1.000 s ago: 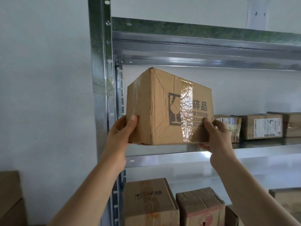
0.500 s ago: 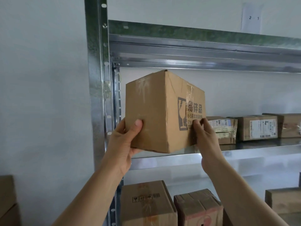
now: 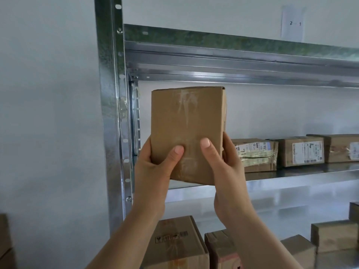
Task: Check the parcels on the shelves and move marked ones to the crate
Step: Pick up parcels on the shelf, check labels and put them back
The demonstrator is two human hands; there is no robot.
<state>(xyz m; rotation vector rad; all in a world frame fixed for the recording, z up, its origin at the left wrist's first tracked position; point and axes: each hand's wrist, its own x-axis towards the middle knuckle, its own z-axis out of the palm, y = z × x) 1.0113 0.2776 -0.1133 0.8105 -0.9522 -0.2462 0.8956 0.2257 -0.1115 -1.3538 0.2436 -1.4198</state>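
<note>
I hold a brown cardboard parcel (image 3: pixel 186 121) in the air in front of the middle metal shelf (image 3: pixel 291 183), its plain taped end turned towards me. My left hand (image 3: pixel 153 167) grips its lower left edge with the thumb on the front face. On the lower right edge sits my right hand (image 3: pixel 225 162), thumb also on the front. The side with the printed fragile mark is turned away to the right and hidden. No crate is in view.
Three labelled parcels (image 3: pixel 256 154) (image 3: pixel 303 151) (image 3: pixel 342 147) stand in a row on the same shelf to the right. Several more boxes (image 3: pixel 178 241) sit on the shelf below. A steel upright (image 3: pixel 110 113) stands at the left, another shelf (image 3: pixel 233 61) overhead.
Both hands have turned the parcel clockwise as seen from above: the fragile-mark face swung away to the right and the plain end now faces me. My right hand shifted to the front edge.
</note>
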